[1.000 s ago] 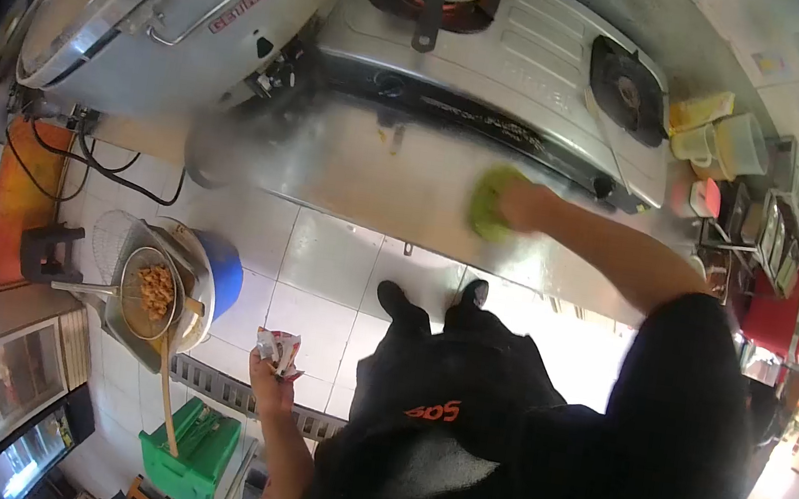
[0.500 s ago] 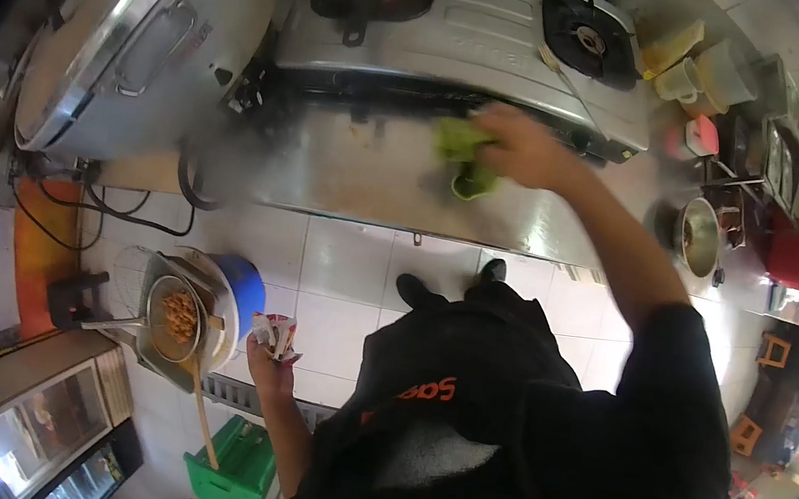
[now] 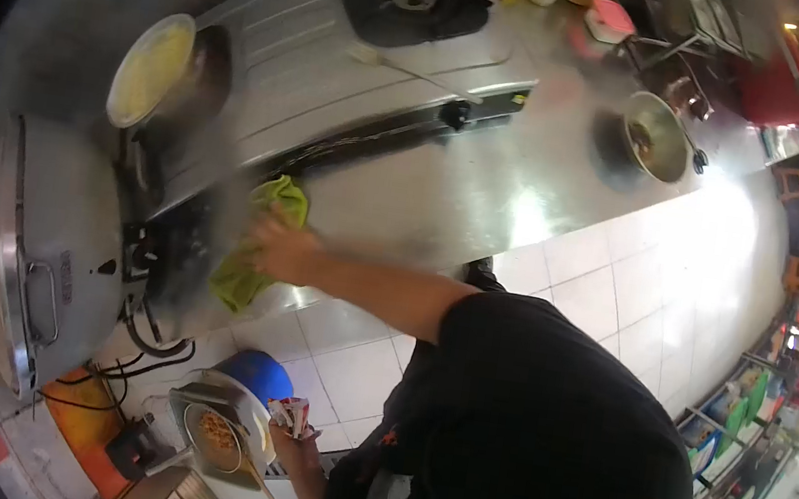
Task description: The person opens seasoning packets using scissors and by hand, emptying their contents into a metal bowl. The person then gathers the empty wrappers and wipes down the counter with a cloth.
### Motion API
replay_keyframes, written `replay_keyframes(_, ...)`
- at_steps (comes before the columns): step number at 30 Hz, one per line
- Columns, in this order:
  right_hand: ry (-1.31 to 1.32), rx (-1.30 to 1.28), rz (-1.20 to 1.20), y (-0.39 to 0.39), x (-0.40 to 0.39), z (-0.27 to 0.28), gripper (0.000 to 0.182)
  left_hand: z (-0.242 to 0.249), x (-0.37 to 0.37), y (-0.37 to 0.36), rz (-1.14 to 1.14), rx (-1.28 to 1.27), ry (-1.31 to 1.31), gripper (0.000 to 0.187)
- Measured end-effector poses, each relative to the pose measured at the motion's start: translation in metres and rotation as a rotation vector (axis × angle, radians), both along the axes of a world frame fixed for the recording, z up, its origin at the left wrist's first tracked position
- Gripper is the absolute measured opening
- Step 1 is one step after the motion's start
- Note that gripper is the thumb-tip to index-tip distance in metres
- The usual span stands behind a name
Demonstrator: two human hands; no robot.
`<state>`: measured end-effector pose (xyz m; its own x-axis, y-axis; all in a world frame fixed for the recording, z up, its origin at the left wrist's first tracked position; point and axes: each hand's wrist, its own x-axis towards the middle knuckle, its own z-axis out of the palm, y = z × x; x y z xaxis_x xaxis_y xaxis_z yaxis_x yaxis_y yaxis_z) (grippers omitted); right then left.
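Observation:
My right hand (image 3: 281,246) presses a green cloth (image 3: 239,279) against the steel counter (image 3: 408,185), in front of the stove's left end. Motion smears the fingers a little, and the cloth spreads out on both sides of the hand. Low on the left, my left hand (image 3: 297,450) grips a small red-and-white packet (image 3: 290,415) with a crumpled look. Its contents cannot be made out. Just above the right hand runs the front panel of the gas stove (image 3: 300,85).
A pan of yellow food (image 3: 152,71) sits on the left burner. A fork-like utensil (image 3: 413,72) lies on the stove. Further right stands a metal bowl (image 3: 656,137). A large lidded steel cooker (image 3: 68,236) is at left, above a strainer of fried bits (image 3: 216,435) and a blue bucket (image 3: 257,372).
My right hand has swept the green cloth leftward along the counter toward the cooker. The view has turned and shifted right. My left hand still holds the packet.

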<state>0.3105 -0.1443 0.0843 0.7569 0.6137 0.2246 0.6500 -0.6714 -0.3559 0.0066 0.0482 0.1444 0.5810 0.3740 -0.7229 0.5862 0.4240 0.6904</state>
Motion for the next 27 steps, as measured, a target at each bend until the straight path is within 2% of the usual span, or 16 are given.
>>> replay_keyframes(1, -0.097, -0.013, -0.112, -0.034, -0.011, -0.005, 0.041, 0.002, 0.002, -0.009, 0.016, -0.010, 0.017, 0.035)
replay_keyframes(3, 0.093, -0.143, -0.226, -0.103, -0.026, -0.004, 0.045, -0.007, 0.005, -0.004, 0.045, 0.059, 0.069, 0.036)
replay_keyframes(4, 0.014, -0.005, -0.369, -0.143, -0.045, -0.003, 0.039, -0.006, 0.009, -0.004, 0.021, -0.004, 0.063, 0.035)
replay_keyframes(6, 0.099, -0.129, -0.548, -0.224, -0.068, 0.010, 0.027, -0.003, 0.011, -0.001, -0.010, -0.068, 0.034, 0.034)
replay_keyframes(8, 0.147, -0.347, -0.884, -0.308, -0.074, 0.008, 0.023, -0.001, 0.019, -0.001, -0.066, -0.048, 0.036, 0.033)
replay_keyframes(9, 0.171, -0.209, -1.075, -0.341, -0.078, 0.027, 0.021, 0.008, 0.025, -0.006, -0.062, -0.033, 0.023, 0.033)
replay_keyframes(10, 0.166, -0.296, -1.237, -0.373, -0.078, 0.034, 0.021, 0.015, 0.028, -0.020, -0.031, -0.016, 0.015, 0.033)
replay_keyframes(11, 0.180, -0.222, -1.416, -0.388, -0.073, 0.038, 0.023, 0.023, 0.028, -0.021, 0.004, 0.004, 0.004, 0.033)
replay_keyframes(12, 0.164, -0.257, -1.475, -0.390, -0.066, 0.045, 0.024, 0.017, 0.021, -0.009, -0.097, 0.038, -0.052, 0.037)
replay_keyframes(15, 0.285, -0.215, -1.355, -0.352, -0.049, 0.021, 0.028, -0.014, 0.013, 0.006, -0.009, -0.003, -0.156, 0.040)
replay_keyframes(16, 0.133, -0.195, -1.240, -0.332, -0.051, 0.004, 0.027, -0.018, 0.011, 0.008, -0.074, 0.035, -0.150, 0.043)
replay_keyframes(17, -0.011, -0.175, -1.127, -0.303, -0.054, -0.009, 0.026, -0.015, 0.016, 0.009, -0.066, 0.042, -0.162, 0.043)
replay_keyframes(19, 0.142, -0.061, -0.978, -0.253, -0.045, 0.003, 0.023, -0.003, 0.018, -0.005, -0.016, -0.082, -0.233, 0.038)
replay_keyframes(21, 0.245, -0.071, -0.798, -0.202, -0.026, -0.001, 0.023, -0.008, 0.023, -0.008, 0.020, -0.033, -0.242, 0.033)
replay_keyframes(26, 0.092, -0.070, -0.418, -0.078, -0.006, -0.012, 0.022, 0.011, 0.064, -0.033, 0.026, -0.028, -0.213, 0.027)
replay_keyframes(27, 0.111, -0.090, -0.235, -0.071, -0.011, -0.007, 0.022, 0.013, 0.071, -0.039, 0.026, -0.012, -0.179, 0.027)
